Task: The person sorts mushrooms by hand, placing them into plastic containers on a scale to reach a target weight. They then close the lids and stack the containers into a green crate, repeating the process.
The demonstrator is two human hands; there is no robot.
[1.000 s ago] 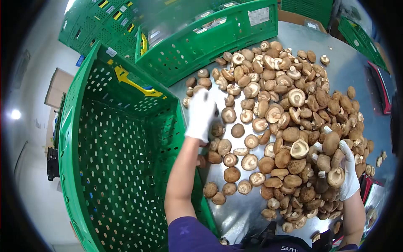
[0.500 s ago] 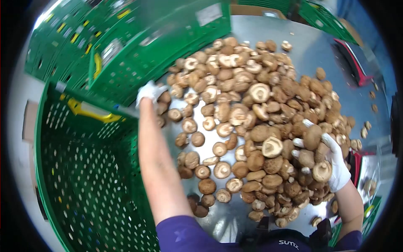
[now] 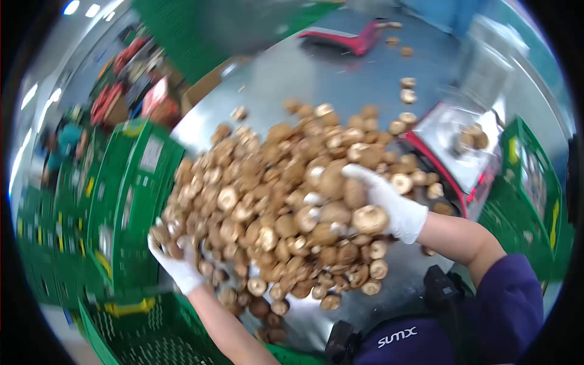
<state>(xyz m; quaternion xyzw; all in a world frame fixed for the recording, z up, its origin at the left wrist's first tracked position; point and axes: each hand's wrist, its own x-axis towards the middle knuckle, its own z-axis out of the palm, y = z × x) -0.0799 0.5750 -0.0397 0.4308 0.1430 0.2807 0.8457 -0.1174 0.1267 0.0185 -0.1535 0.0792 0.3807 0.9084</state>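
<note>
In the head view we see brown mushrooms (image 3: 286, 194) heaped over the middle of the metal counter (image 3: 292, 76). Their caps are rounded and tan to dark brown; several lie turned over, showing pale undersides and short whitish stems. A few lie apart from the pile, towards the far side.

Our right hand (image 3: 392, 210), in a white glove, holds a cluster of mushrooms over the pile, its fingers curled around them, one upturned cap at the near edge. Our left hand (image 3: 176, 261), also gloved, is at the pile's left edge with its fingers parted around a few mushrooms; we cannot tell whether they grip them.

Motion blur softens the left fingertips and much of the heap, so we cannot count the mushrooms, and the lower ones are hidden under others. The right palm is covered by its cluster. The green crate (image 3: 103, 331) at the lower left is cut off by the dark lens border. Clear plastic covers the red-edged device (image 3: 453, 164) on the right, and the mushrooms there look hazy.
</note>
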